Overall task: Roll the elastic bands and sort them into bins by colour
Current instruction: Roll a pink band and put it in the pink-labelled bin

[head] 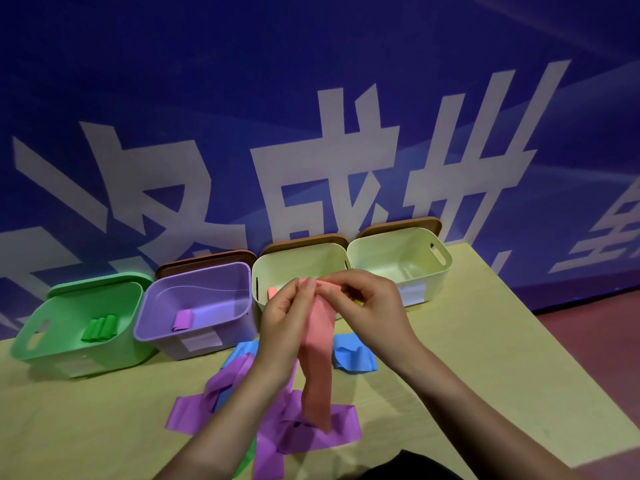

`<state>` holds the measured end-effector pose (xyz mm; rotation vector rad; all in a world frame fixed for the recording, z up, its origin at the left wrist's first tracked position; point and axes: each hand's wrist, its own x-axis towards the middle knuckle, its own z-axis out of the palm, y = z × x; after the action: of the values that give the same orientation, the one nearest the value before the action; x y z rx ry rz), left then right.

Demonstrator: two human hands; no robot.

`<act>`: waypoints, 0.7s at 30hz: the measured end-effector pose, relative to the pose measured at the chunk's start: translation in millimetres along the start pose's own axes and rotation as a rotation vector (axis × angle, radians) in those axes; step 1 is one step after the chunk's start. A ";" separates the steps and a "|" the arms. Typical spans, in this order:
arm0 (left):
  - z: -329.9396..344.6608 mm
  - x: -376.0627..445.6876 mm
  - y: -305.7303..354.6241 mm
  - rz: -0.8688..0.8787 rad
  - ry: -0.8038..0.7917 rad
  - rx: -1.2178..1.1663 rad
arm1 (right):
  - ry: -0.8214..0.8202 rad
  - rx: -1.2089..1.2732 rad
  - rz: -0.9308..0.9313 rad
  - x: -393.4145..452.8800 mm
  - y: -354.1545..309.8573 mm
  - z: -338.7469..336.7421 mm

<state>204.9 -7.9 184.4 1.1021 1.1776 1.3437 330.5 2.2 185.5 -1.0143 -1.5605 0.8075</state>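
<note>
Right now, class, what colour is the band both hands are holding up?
Salmon pink: the band hangs from both hands' pinch, seen in the head view.

Four bins (194,306), three brown lids (204,259), two hands (287,306).

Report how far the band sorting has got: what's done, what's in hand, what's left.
Done: green rolls lie in the green bin, a purple roll in the purple bin, and a pink piece shows in the next bin. In hand: the left hand and right hand pinch the top of a hanging pink band. Left: loose purple bands and blue bands on the table.
</note>
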 end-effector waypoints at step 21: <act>5.4 0.3 -2.7 -0.096 0.019 0.032 | 0.126 -0.409 -0.352 6.9 22.8 -5.4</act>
<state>210.5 -7.0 182.3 1.0443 1.2542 1.2675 339.8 17.8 169.2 -1.0129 -1.7670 0.1798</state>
